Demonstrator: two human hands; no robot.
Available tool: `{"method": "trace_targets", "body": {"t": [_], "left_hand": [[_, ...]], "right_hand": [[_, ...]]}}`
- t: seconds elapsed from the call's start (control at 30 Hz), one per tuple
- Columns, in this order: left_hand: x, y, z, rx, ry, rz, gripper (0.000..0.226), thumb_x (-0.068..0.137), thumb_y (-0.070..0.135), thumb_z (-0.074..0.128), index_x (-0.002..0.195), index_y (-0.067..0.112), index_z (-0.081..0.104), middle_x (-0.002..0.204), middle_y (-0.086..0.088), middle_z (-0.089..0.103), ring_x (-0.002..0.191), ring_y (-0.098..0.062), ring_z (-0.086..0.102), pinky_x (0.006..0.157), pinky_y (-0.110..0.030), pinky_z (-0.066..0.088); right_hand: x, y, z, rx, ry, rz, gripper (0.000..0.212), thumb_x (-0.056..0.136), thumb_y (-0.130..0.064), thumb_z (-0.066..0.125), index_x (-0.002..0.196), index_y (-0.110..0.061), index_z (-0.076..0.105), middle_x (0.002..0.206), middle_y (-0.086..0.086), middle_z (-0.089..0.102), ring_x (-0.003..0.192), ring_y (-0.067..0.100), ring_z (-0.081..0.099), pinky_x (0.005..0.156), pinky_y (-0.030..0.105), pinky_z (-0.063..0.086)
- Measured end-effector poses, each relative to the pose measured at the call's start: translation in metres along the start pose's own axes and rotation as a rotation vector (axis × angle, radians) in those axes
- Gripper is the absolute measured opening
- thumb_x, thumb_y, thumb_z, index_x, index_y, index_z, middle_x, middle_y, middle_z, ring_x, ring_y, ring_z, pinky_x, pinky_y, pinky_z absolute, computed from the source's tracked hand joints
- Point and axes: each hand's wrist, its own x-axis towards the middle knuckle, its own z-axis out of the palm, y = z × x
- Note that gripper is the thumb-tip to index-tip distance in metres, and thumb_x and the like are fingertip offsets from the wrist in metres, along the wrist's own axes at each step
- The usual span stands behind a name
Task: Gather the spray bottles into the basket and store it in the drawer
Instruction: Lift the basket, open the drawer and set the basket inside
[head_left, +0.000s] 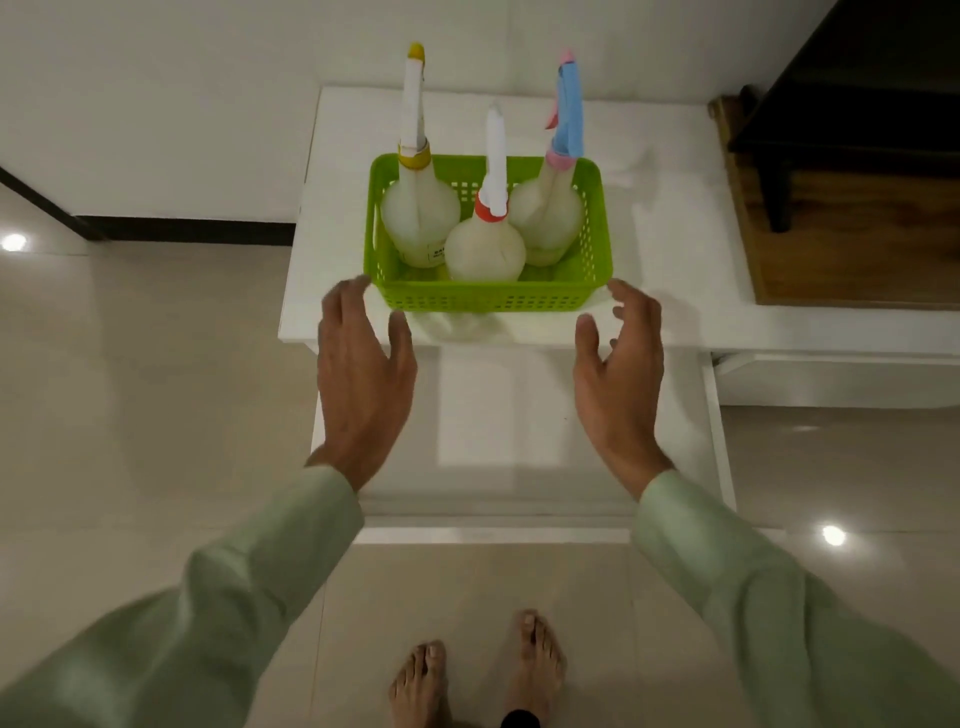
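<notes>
Bare feet at bottom centre. Above them, left hand and right hand hang open and empty, fingers spread, flanking the basket on the cabinet top at upper centre. All three bottles stand inside. Best to grip both short ends evenly and lift level into the open drawer below.

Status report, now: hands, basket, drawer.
Left hand and right hand open, flanking basket. Three spray bottles inside, on cabinet top. Drawer open below, unobstructed.
</notes>
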Motion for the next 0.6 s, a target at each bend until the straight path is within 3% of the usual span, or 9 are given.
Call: {"method": "trace_targets", "body": {"t": [0.07, 0.17, 0.2, 0.27, 0.4, 0.47, 0.6], "left_hand": [[0.030, 0.005, 0.007, -0.041, 0.015, -0.043, 0.050, 0.098, 0.025, 0.048, 0.145, 0.009, 0.036, 0.148, -0.008, 0.041, 0.133, -0.024, 0.043, 0.102, -0.024, 0.031], [0.062, 0.006, 0.015, -0.049, -0.093, -0.216, 0.058, 0.097, 0.024, 0.049, 0.149, 0.011, 0.028, 0.152, -0.008, 0.037, 0.137, -0.028, 0.040, 0.109, -0.037, 0.032], [0.070, 0.005, 0.017, -0.054, -0.144, -0.270, 0.059, 0.095, 0.022, 0.050, 0.149, 0.013, 0.028, 0.150, -0.009, 0.041, 0.134, -0.030, 0.043, 0.110, -0.044, 0.037], [0.081, 0.001, 0.016, -0.058, -0.272, -0.335, 0.057, 0.088, 0.015, 0.050, 0.144, 0.016, 0.037, 0.135, -0.013, 0.053, 0.119, -0.035, 0.055, 0.097, -0.052, 0.049], [0.113, 0.004, 0.023, -0.085, -0.315, -0.432, 0.050, 0.084, 0.005, 0.047, 0.131, 0.021, 0.049, 0.118, -0.012, 0.058, 0.102, -0.037, 0.063, 0.075, -0.053, 0.060], [0.114, 0.006, 0.021, -0.129, -0.294, -0.447, 0.052, 0.085, 0.001, 0.044, 0.133, 0.022, 0.050, 0.116, -0.009, 0.057, 0.102, -0.037, 0.063, 0.075, -0.054, 0.060], [0.095, 0.002, 0.014, -0.149, -0.295, -0.438, 0.057, 0.084, -0.004, 0.041, 0.135, 0.020, 0.048, 0.114, -0.009, 0.056, 0.102, -0.038, 0.063, 0.075, -0.055, 0.060]], "right_hand": [[0.031, -0.002, 0.008, 0.045, 0.020, 0.109, 0.046, 0.099, -0.025, 0.053, 0.143, -0.017, 0.042, 0.142, 0.003, 0.048, 0.126, 0.021, 0.053, 0.102, 0.044, 0.048], [0.069, -0.002, 0.010, 0.077, -0.062, 0.316, 0.056, 0.096, -0.027, 0.055, 0.148, -0.020, 0.035, 0.144, 0.005, 0.050, 0.123, 0.026, 0.055, 0.104, 0.045, 0.046], [0.079, 0.000, 0.009, 0.079, -0.111, 0.369, 0.059, 0.094, -0.025, 0.057, 0.148, -0.021, 0.035, 0.138, 0.006, 0.055, 0.117, 0.028, 0.058, 0.099, 0.043, 0.048], [0.090, 0.000, 0.010, 0.082, -0.233, 0.435, 0.058, 0.090, -0.019, 0.058, 0.145, -0.022, 0.040, 0.116, 0.005, 0.063, 0.102, 0.027, 0.062, 0.083, 0.036, 0.051], [0.125, 0.003, 0.025, 0.011, -0.298, 0.395, 0.039, 0.080, -0.006, 0.047, 0.113, -0.022, 0.060, 0.099, 0.009, 0.068, 0.095, 0.035, 0.066, 0.072, 0.038, 0.054], [0.130, 0.000, 0.022, 0.009, -0.282, 0.376, 0.042, 0.076, -0.004, 0.041, 0.108, -0.023, 0.062, 0.098, 0.012, 0.070, 0.092, 0.038, 0.067, 0.075, 0.046, 0.061], [0.117, 0.007, 0.012, -0.018, -0.287, 0.335, 0.044, 0.070, -0.006, 0.038, 0.101, -0.025, 0.063, 0.090, 0.013, 0.071, 0.086, 0.040, 0.067, 0.074, 0.058, 0.059]]}}
